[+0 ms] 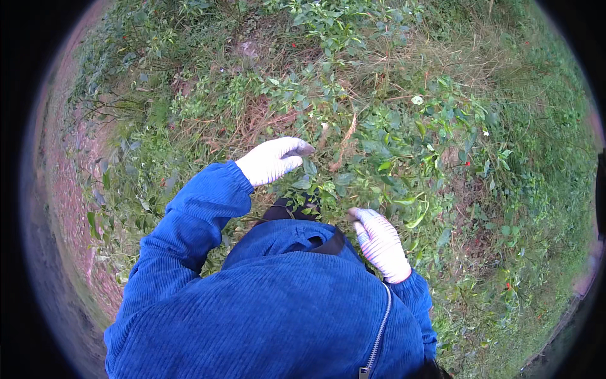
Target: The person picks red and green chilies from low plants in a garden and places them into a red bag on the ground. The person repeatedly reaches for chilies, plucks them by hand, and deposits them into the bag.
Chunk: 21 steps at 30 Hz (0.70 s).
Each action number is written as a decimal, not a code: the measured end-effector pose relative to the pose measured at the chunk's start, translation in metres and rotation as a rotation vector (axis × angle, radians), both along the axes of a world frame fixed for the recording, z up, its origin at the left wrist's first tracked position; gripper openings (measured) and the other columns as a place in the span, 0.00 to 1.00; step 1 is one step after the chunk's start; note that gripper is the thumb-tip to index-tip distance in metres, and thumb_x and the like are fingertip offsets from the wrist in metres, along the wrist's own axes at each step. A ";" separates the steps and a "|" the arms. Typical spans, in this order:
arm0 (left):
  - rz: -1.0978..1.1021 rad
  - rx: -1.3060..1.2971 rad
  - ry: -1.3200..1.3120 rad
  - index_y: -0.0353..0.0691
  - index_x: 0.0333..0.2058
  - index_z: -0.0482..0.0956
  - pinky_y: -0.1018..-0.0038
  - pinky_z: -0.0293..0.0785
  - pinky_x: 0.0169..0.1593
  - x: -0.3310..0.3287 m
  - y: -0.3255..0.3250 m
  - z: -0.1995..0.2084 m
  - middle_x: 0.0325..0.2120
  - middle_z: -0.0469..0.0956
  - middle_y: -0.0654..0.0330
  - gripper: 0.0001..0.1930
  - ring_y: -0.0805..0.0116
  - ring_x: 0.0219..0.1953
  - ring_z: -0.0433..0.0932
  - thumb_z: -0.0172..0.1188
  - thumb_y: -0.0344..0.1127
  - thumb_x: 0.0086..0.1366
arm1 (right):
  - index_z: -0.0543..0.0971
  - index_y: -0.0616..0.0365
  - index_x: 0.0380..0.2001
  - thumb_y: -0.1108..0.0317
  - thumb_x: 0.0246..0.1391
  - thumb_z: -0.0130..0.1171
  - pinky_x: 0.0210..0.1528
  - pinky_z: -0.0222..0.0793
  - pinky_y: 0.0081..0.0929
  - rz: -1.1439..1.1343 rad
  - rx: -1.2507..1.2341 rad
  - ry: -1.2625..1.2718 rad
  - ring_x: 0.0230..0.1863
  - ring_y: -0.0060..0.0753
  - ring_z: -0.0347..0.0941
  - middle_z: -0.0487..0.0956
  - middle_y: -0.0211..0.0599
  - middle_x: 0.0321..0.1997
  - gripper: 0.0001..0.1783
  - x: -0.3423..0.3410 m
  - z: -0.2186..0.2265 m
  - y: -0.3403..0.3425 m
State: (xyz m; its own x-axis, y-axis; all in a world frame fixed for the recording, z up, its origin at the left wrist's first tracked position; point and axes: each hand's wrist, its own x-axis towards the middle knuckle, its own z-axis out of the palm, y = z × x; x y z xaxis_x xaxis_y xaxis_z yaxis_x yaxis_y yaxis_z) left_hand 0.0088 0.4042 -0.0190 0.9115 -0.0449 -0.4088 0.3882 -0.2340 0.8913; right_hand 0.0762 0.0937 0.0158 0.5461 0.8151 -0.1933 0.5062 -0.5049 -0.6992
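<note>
My left hand (273,160), in a white knit glove with greyish fingertips, reaches over a leafy green plant (344,180). Its fingers and thumb are a little apart, and nothing shows between them. Lower and to the right, my right hand (381,245) wears a similar glove with faint stripes. That hand points toward the plant's lower leaves, thumb slightly away from the fingers, and no held thing is visible. Slender green pods that look like chilli peppers (385,165) hang among the leaves to the right. A pale, curled leaf or pod (416,219) is close to my right hand.
Similar bushes (328,28) grow ahead and on both sides, with small red spots, perhaps ripe peppers (508,287). Dry grass (457,60) lies among them. Bare reddish soil (82,189) runs along the left. My dark-clad leg (290,209) stands against the plant.
</note>
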 end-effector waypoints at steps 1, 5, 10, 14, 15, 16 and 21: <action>0.004 -0.029 0.052 0.41 0.57 0.70 0.67 0.66 0.60 0.008 0.006 -0.001 0.52 0.75 0.58 0.22 0.65 0.56 0.71 0.57 0.35 0.65 | 0.76 0.59 0.50 0.69 0.57 0.54 0.53 0.70 0.39 -0.044 -0.014 0.014 0.48 0.50 0.74 0.79 0.47 0.45 0.17 0.002 -0.002 0.005; -0.179 -0.090 0.102 0.41 0.60 0.67 0.65 0.68 0.59 0.026 0.021 0.000 0.53 0.73 0.57 0.27 0.63 0.55 0.72 0.61 0.35 0.62 | 0.74 0.61 0.53 0.71 0.59 0.53 0.55 0.69 0.36 -0.290 -0.055 0.247 0.51 0.49 0.75 0.79 0.49 0.49 0.19 0.009 -0.009 0.011; -0.384 -0.026 0.107 0.46 0.64 0.61 0.64 0.70 0.56 0.037 0.012 0.008 0.53 0.72 0.56 0.37 0.61 0.49 0.74 0.67 0.35 0.57 | 0.71 0.63 0.56 0.76 0.60 0.50 0.54 0.69 0.30 -0.487 0.003 0.437 0.51 0.42 0.76 0.79 0.48 0.50 0.20 0.008 -0.016 0.008; -0.413 -0.057 0.137 0.46 0.59 0.68 0.68 0.72 0.52 0.039 -0.007 0.017 0.46 0.75 0.59 0.32 0.65 0.44 0.75 0.68 0.35 0.55 | 0.72 0.62 0.55 0.74 0.58 0.53 0.54 0.70 0.30 -0.568 0.043 0.670 0.51 0.41 0.76 0.78 0.48 0.50 0.20 0.006 -0.008 0.012; -0.431 -0.037 0.122 0.45 0.58 0.70 0.69 0.71 0.51 0.041 -0.011 0.019 0.45 0.76 0.59 0.31 0.66 0.43 0.75 0.68 0.35 0.54 | 0.73 0.62 0.54 0.74 0.58 0.55 0.54 0.71 0.30 -0.478 0.039 0.518 0.51 0.41 0.76 0.78 0.47 0.50 0.20 0.006 -0.004 0.015; -0.349 -0.071 0.028 0.43 0.49 0.77 0.69 0.72 0.50 0.039 -0.017 0.020 0.41 0.77 0.60 0.22 0.67 0.43 0.76 0.67 0.35 0.54 | 0.73 0.62 0.54 0.74 0.57 0.56 0.53 0.71 0.29 -0.403 0.031 0.399 0.50 0.40 0.76 0.78 0.47 0.50 0.20 0.008 0.002 0.018; -0.240 -0.136 -0.142 0.40 0.41 0.80 0.70 0.73 0.49 0.044 -0.039 0.020 0.38 0.80 0.61 0.12 0.70 0.42 0.78 0.65 0.32 0.57 | 0.75 0.61 0.51 0.72 0.52 0.61 0.50 0.72 0.33 -0.429 0.041 0.272 0.44 0.46 0.77 0.78 0.44 0.42 0.21 0.011 0.030 0.036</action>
State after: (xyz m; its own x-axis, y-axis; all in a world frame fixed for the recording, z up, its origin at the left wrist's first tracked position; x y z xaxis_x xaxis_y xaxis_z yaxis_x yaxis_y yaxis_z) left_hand 0.0526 0.3649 0.0007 0.9158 -0.3116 -0.2535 0.2054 -0.1793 0.9621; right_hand 0.0867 0.1301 0.0462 0.7678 0.5380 -0.3479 0.0558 -0.5971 -0.8002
